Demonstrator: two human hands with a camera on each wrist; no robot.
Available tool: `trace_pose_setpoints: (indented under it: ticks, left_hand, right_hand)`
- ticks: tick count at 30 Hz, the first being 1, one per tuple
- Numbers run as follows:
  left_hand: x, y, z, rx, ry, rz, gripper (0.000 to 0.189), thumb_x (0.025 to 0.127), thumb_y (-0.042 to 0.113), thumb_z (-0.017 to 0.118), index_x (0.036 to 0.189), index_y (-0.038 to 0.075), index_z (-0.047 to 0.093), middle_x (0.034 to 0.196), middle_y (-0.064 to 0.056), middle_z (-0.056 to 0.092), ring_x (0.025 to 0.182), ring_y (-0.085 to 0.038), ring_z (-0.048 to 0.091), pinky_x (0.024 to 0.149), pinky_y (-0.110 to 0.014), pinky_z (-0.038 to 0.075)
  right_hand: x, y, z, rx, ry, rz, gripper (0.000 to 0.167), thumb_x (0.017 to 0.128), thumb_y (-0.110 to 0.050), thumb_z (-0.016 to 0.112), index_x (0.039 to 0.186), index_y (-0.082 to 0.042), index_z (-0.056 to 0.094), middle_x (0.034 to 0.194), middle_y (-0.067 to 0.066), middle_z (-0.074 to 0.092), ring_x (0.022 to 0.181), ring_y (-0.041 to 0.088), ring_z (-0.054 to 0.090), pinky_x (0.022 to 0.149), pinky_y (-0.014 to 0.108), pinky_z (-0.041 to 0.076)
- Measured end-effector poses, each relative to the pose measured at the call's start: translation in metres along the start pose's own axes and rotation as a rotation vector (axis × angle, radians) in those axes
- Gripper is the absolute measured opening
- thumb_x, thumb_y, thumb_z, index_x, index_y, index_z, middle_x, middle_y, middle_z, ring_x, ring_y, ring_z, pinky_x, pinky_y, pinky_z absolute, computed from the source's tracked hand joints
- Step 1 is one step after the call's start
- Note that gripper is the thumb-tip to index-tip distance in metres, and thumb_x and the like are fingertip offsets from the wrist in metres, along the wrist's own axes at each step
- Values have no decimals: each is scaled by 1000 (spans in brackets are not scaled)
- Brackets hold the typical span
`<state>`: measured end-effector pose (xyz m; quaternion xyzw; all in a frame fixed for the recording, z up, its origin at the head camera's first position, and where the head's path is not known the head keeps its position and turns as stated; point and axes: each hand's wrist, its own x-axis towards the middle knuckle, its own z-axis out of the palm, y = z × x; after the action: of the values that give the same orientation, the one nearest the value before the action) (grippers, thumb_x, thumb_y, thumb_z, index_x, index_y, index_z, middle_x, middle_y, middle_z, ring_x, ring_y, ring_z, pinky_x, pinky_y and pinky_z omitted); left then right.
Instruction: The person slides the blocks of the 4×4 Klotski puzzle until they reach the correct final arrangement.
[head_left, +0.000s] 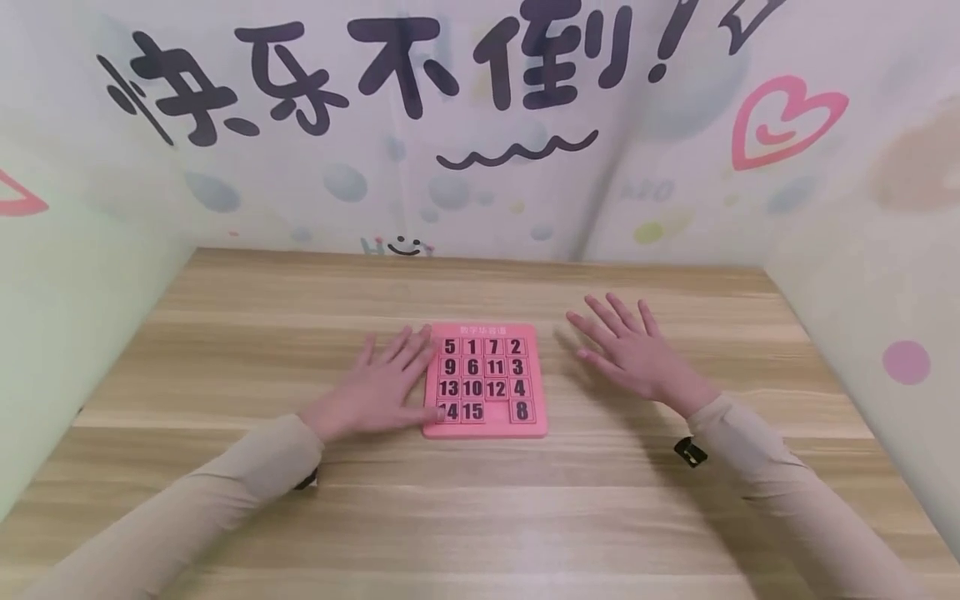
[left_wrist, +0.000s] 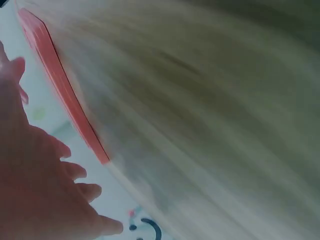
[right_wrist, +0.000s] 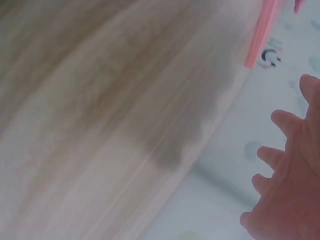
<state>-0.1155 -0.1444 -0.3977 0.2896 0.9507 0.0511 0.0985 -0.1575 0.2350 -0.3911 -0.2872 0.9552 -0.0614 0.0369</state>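
A pink sliding number puzzle (head_left: 485, 425) lies flat on the wooden table, its numbered tiles facing up. The bottom row reads 14, 15, a gap, then 8. My left hand (head_left: 378, 387), fingers spread, is at the puzzle's left side, with its thumb and fingertips overlapping the left edge in the head view. To the right of the puzzle, my right hand (head_left: 637, 354) hovers above the table with its fingers spread, apart from the puzzle. Both wrist views show the pink puzzle edge (left_wrist: 70, 95) beyond the spread fingers.
The wooden table (head_left: 480, 517) has a back edge against a white wall sheet (head_left: 495, 208) printed with dark characters, dots and a pink heart (head_left: 787, 121). Pale side walls stand at left and right. A small black piece (head_left: 690, 452) is at the right cuff.
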Motion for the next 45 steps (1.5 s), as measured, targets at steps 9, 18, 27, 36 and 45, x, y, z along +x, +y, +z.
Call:
trace_pose_setpoints:
  ticks: [9,18,27,36,45]
  left_hand:
    - [5,4,6,-44,-80,35,105,86,75,43,153,0,12,160,-14,1,145,-33,2,111,-60,-7]
    - [9,9,9,-50,-59,7,108,85,76,39,152,-2,10,159,-15,0,146,-31,3,112,-58,-7]
    - [12,6,11,-70,-38,-15,105,87,74,41,152,-2,8,159,-14,-1,146,-30,5,114,-55,-6]
    - [13,4,11,-85,-40,-40,105,87,75,39,152,-1,7,159,-14,-1,145,-30,4,114,-54,-6]
    - [14,3,11,-64,-24,-33,105,88,74,38,152,-2,4,159,-14,-2,145,-31,5,113,-55,-6]
  right_hand:
    - [2,-16,10,-63,4,-113,58,102,-48,37,154,-21,30,159,13,18,145,37,7,113,57,-8]
    - [3,-36,16,-79,-32,-267,60,102,-46,39,153,-14,31,158,9,23,144,36,15,114,58,7]
    - [12,-61,26,-23,-60,-406,63,102,-48,36,152,-9,32,156,7,28,144,29,19,116,51,13]
    - [15,-70,29,13,-85,-418,59,102,-48,36,150,-13,38,154,4,34,144,26,21,116,50,12]
    - [11,-73,28,19,-91,-428,61,101,-49,38,149,-12,39,153,5,35,143,26,23,116,50,13]
